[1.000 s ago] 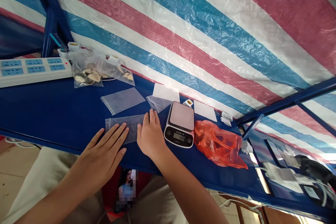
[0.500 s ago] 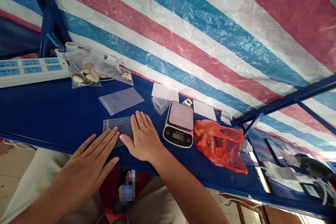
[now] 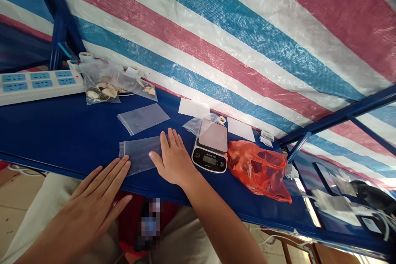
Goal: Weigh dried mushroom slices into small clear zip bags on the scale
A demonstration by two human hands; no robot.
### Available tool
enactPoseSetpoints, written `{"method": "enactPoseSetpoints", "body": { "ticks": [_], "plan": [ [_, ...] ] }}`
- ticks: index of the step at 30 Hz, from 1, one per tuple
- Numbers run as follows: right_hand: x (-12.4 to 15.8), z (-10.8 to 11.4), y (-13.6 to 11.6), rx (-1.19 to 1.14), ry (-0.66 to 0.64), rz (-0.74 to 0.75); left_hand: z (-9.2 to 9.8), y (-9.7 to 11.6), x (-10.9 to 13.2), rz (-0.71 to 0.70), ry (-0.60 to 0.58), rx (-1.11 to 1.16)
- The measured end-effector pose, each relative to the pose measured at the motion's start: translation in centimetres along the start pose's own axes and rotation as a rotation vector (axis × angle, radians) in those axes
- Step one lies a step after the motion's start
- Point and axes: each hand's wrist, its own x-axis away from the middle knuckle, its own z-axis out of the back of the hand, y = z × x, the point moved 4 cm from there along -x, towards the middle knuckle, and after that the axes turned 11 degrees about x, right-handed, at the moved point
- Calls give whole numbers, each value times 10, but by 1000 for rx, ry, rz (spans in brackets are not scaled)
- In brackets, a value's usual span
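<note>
A clear zip-lock bag (image 3: 139,154) lies flat on the blue desk between my hands. My left hand (image 3: 99,189) is flat, its fingertips resting at the bag's left end. My right hand (image 3: 175,156), palm down with fingers stretched, presses on the right end and covers part of it. Just behind lies a second clear zip-lock bag (image 3: 144,119). To the right of my right hand stands a digital kitchen scale (image 3: 213,138); a crumpled clear bag (image 3: 198,124) overlaps its back left corner.
Bags of dried slices (image 3: 103,90) lie at the back left beside a white power strip (image 3: 40,84). A red plastic bag (image 3: 258,169) sits right of the scale. White papers (image 3: 194,108) lie along the striped tarp (image 3: 198,49). Metal posts (image 3: 298,148) frame the desk.
My hands have moved apart along the bag, left hand leftward and right hand slightly rightward, exposing more of it. The crumpled clear bag has shifted right onto the scale's corner.
</note>
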Motion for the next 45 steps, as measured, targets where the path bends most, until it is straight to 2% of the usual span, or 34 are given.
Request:
{"method": "enactPoseSetpoints", "body": {
  "ticks": [2, 4, 5, 6, 8, 10, 12, 14, 19, 22, 25, 28, 30, 33, 35, 40, 42, 45],
  "plan": [
    [-1, 16, 5, -48, 289, 49, 1, 0, 2, 0, 39, 6],
    [0, 34, 17, -26, 591, 3, 2, -2, 4, 22, 55, 33],
    [0, 41, 25, 30, 688, -61, 3, -4, 5, 33, 58, 51],
    [1, 46, 33, 110, 731, -138, 4, -6, 7, 41, 58, 72],
    [-1, 47, 48, 287, 673, -277, 5, -11, 9, 56, 65, 116],
    [-3, 41, 58, 409, 532, -365, 8, -15, 12, 67, 78, 160],
    [-4, 34, 63, 457, 436, -405, 10, -19, 14, 66, 88, 200],
    [-5, 29, 64, 462, 422, -421, 11, -22, 17, 41, 99, 205],
    [-5, 36, 63, 407, 566, -428, 15, -23, 23, -178, 56, 113],
    [-3, 43, 64, 362, 666, -429, 24, -21, 16, -225, -8, 102],
    [0, 50, 67, 323, 760, -436, 34, -14, -2, -295, -62, 103],
    [3, 55, 70, 294, 855, -427, 38, -3, -25, -505, -44, 58],
    [5, 57, 72, 279, 917, -416, 35, 1, -42, -597, -17, 36],
    [7, 60, 74, 262, 982, -409, 25, -6, -72, -651, 30, 41],
    [8, 60, 76, 257, 1002, -423, 19, -19, -95, -634, 37, 35],
    [9, 62, 80, 247, 1021, -460, 14, -62, -144, -371, 66, -2],
    [9, 63, 79, 235, 1026, -446, 14, -77, -152, -257, 62, -29],
    [8, 63, 78, 210, 1015, -424, 14, -92, -152, -98, 33, -50]
  ]
}}
